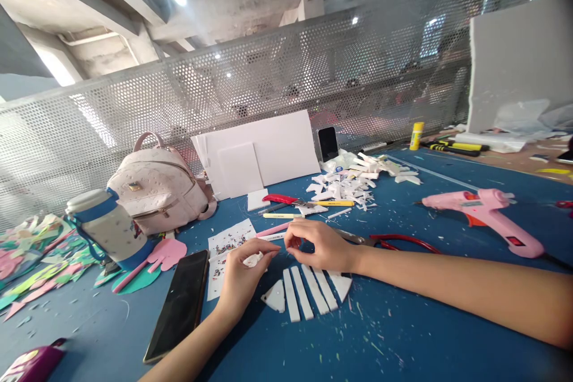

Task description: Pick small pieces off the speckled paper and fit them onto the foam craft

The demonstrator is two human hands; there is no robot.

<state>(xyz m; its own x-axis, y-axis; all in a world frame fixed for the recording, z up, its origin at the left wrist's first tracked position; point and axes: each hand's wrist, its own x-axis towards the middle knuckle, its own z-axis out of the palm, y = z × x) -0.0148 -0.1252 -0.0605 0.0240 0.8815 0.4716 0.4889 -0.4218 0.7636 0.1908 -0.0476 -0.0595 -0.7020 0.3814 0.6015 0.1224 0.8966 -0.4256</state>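
Observation:
My left hand (244, 271) and my right hand (323, 246) are close together over the blue table, thumb and fingertips pinched in each. Whatever lies between the fingertips is too small to make out. Just below them several white foam strips (304, 293) lie side by side, with a rounded white foam piece (274, 297) at their left end, a dark dot on it. Under my left hand is a white sheet of paper (216, 282) scattered with small dark and coloured bits. A pink stick (272, 230) and a white pen-like stick (272, 237) lie just behind the fingertips.
A black phone (179, 304) lies left of my hands. Red-handled pliers (405, 242) and a pink glue gun (486, 215) are to the right. Behind are foam scraps (347, 185), white boards (286, 149), a backpack (156, 191) and a bottle (110, 230).

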